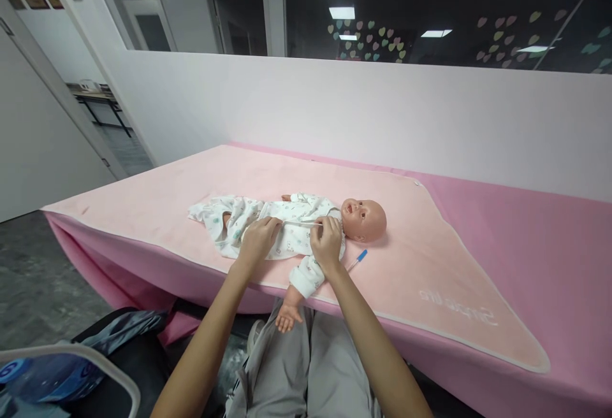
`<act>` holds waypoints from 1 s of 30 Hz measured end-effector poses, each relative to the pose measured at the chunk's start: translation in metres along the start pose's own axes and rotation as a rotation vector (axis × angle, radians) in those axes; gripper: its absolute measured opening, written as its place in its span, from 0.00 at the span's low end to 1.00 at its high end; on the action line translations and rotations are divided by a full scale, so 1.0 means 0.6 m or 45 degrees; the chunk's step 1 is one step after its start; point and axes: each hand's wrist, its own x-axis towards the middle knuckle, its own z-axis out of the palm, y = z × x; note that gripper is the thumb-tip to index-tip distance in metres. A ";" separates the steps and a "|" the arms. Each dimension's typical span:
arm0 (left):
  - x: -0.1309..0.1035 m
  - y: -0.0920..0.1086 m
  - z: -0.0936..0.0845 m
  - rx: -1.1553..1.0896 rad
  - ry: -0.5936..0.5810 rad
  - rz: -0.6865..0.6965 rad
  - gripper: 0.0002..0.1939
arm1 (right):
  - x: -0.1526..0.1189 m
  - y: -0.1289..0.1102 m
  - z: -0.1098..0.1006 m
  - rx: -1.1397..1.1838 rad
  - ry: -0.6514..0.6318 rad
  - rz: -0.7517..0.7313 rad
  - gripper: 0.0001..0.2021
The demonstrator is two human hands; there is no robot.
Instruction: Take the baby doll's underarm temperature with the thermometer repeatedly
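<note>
A baby doll (364, 219) lies on its back on the pale pink mat (406, 265), its head to the right. It wears white printed clothes (296, 239). A thin white strip (301, 223) is stretched across the doll's front between my two hands. My left hand (261, 239) is closed on the strip's left end at the doll's waist. At the chest, my right hand (327, 239) pinches the other end. Whether the strip belongs to the clothes, I cannot tell. One doll arm (292, 303) hangs over the table's near edge. A slim stick with a blue end (362, 255) lies beside my right wrist.
Bright pink cloth (549, 239) covers the table under the mat. A white wall (335, 106) with a window above it stands behind. At lower left are a black chair (143, 354) and a blue-tinted plastic bottle (52, 376). My legs are under the near edge.
</note>
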 end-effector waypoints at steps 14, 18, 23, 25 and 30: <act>0.013 0.011 0.009 0.247 -0.119 -0.096 0.11 | 0.003 -0.003 -0.005 -0.098 -0.088 0.011 0.06; 0.006 0.003 -0.009 0.101 -0.143 -0.096 0.07 | 0.003 -0.016 -0.033 -0.214 -0.177 -0.023 0.06; 0.035 0.010 -0.057 -0.188 -0.164 0.014 0.13 | -0.048 -0.027 -0.118 -0.453 -0.190 0.164 0.09; 0.069 0.031 -0.055 -0.364 -0.107 0.042 0.13 | -0.077 -0.027 -0.146 -0.634 -0.370 0.274 0.08; 0.160 0.090 0.032 -0.632 -0.542 0.235 0.14 | -0.118 -0.022 -0.164 -0.814 -0.591 0.283 0.04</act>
